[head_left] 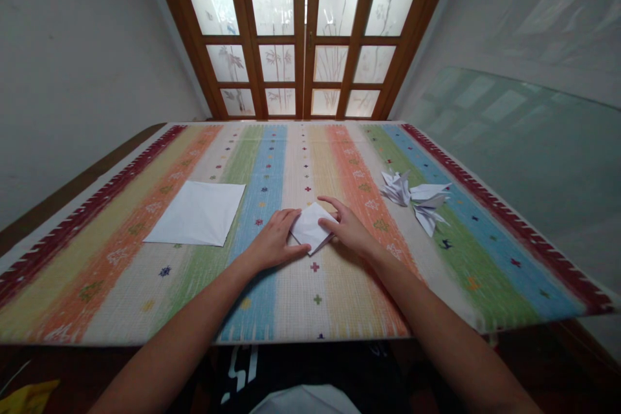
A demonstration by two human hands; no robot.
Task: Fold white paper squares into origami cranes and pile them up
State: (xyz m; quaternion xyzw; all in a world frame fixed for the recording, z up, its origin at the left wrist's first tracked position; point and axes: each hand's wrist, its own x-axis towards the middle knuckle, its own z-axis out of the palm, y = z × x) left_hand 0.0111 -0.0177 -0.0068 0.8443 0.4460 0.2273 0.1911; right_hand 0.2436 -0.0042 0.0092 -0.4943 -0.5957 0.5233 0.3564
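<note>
Striped woven cloth (301, 162) in many colours covers a table. A flat white paper sheet (198, 213) lies on its left part. Folded paper figures (414, 197) sit clustered to the right. Near the middle, the left hand (274, 239) and right hand (347, 228) lie flat with fingers extended, pressing a small folded white paper (310, 226) between them onto the cloth.

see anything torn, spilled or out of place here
Nothing stands out. Left hand and right hand press a small folded white paper; a square white sheet lies flat at left, folded white paper figures cluster at right.
</note>
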